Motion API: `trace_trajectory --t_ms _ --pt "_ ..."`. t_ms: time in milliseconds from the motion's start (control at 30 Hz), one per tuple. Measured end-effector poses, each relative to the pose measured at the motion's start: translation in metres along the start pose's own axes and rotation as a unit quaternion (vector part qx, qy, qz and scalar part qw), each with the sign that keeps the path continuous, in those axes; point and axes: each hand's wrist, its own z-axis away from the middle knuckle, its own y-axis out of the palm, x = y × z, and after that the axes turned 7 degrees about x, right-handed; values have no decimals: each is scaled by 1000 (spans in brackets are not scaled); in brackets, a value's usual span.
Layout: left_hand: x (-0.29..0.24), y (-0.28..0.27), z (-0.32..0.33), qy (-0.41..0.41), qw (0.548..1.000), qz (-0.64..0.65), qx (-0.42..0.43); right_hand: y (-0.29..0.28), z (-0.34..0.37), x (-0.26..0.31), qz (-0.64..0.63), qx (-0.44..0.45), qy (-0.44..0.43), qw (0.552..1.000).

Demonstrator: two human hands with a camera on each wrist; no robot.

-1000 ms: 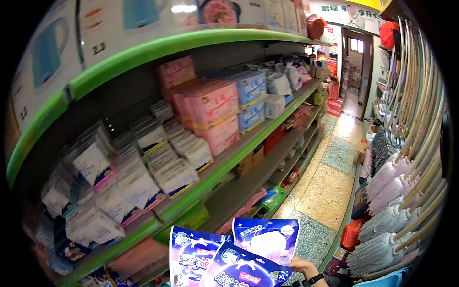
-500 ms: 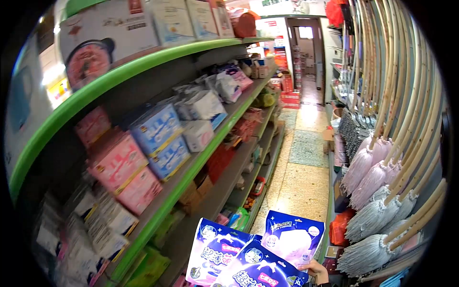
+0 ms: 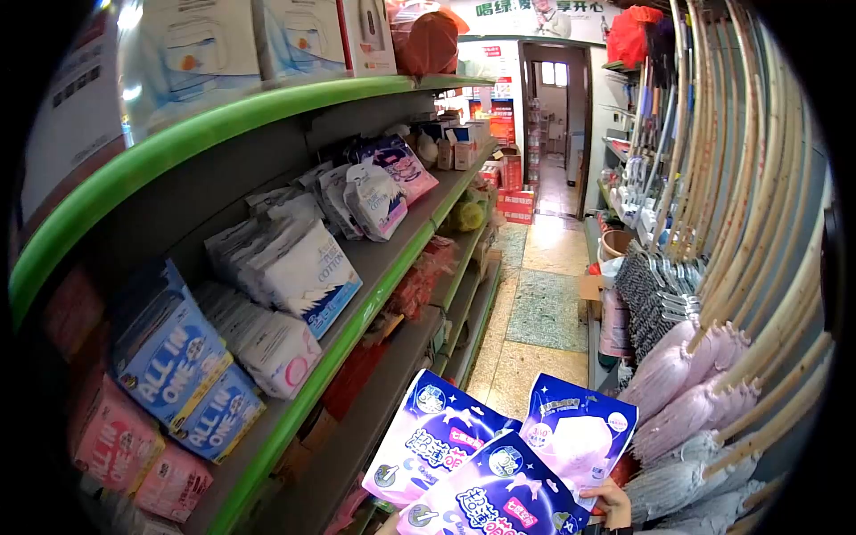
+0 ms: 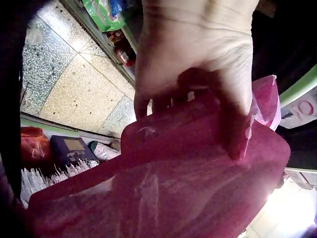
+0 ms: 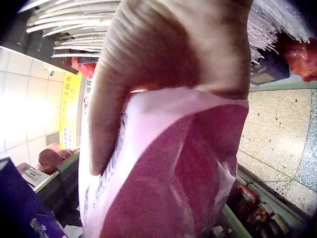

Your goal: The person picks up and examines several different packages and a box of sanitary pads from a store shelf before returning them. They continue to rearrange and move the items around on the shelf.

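Three blue and pink packages are held low in the head view: one at the left (image 3: 437,437), one in front (image 3: 495,490) and one at the right (image 3: 580,430), overlapping each other. My right hand (image 3: 611,504) grips the right package by its lower edge; in the right wrist view the hand (image 5: 168,49) has its thumb and fingers round a pink pack (image 5: 163,163). My left hand shows only as a sliver (image 3: 389,526) under the left package; in the left wrist view the hand (image 4: 198,59) grips a dark pink package (image 4: 163,173), its fingertips partly hidden.
Along the left runs a green-edged shelf (image 3: 357,343) with blue "ALL IN ONE" packs (image 3: 174,357) and white cotton packs (image 3: 308,267). Mops (image 3: 687,392) with long handles line the right side. Between them a tiled aisle (image 3: 546,308) leads to a doorway (image 3: 555,125).
The head view has turned right and moved along the aisle, so the shelf goods have shifted left. The held packages and right hand now stand further right and slightly higher in view, still gripped.
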Motion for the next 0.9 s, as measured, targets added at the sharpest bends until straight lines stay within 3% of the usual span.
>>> trace_trajectory --t_ms 100,200,400,500,533,567,633,667,700,767,900 --pt "10 19 -31 6 1000 -1 -12 -9 -43 29 -17 -6 8 1000" --pt "26 32 -53 29 999 2 -32 -24 -102 59 -15 31 45 998" --pt "77 76 -101 101 991 29 -81 -57 -214 137 2 96 34 995" --pt "100 107 -131 132 985 44 -99 -107 -269 164 3 117 70 991" --pt "106 116 -141 143 983 53 -104 -113 -276 188 83 125 145 978" --pt "112 127 -154 155 980 56 -110 -117 -282 205 90 139 153 974" --pt "117 137 -166 180 974 66 -123 -63 -265 228 238 136 -115 955" --pt "120 147 -178 191 971 70 -127 -49 -283 250 137 41 2 990" --pt "120 151 -185 199 969 75 -129 -54 -311 253 140 49 3 989" --pt "117 161 -207 213 964 87 -135 -67 -384 256 39 223 122 966" --pt "106 167 -239 235 957 93 -142 -45 -445 268 58 298 106 947"
